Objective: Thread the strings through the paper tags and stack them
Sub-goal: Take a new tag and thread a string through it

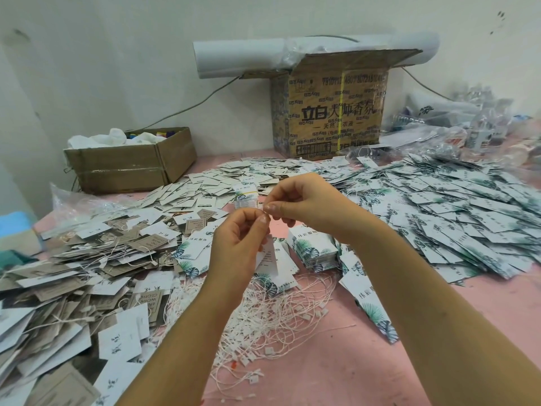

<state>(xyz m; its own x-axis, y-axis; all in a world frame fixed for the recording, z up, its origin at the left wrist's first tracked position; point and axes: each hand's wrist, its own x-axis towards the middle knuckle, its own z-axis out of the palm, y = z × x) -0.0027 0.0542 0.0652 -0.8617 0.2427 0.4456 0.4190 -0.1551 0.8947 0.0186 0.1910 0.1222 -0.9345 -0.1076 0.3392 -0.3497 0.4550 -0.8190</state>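
Observation:
My left hand (238,240) holds a white paper tag (270,256) with a green leaf print, the tag hanging below its fingers. My right hand (303,202) pinches a thin string end (265,208) against the left fingertips, above the tag. A tangle of white strings with small plastic locks (272,320) lies on the pink table (366,361) under my forearms. A neat stack of leaf-print tags (314,247) stands just right of my left hand. A large heap of strung tags (456,209) spreads to the right.
Brown and white tags (73,276) are piled at the left. A banded tag bundle (246,194) sits behind my hands. A low cardboard box (128,162) and a tall printed carton (333,112) stand by the wall. Plastic bags (468,127) clutter the far right.

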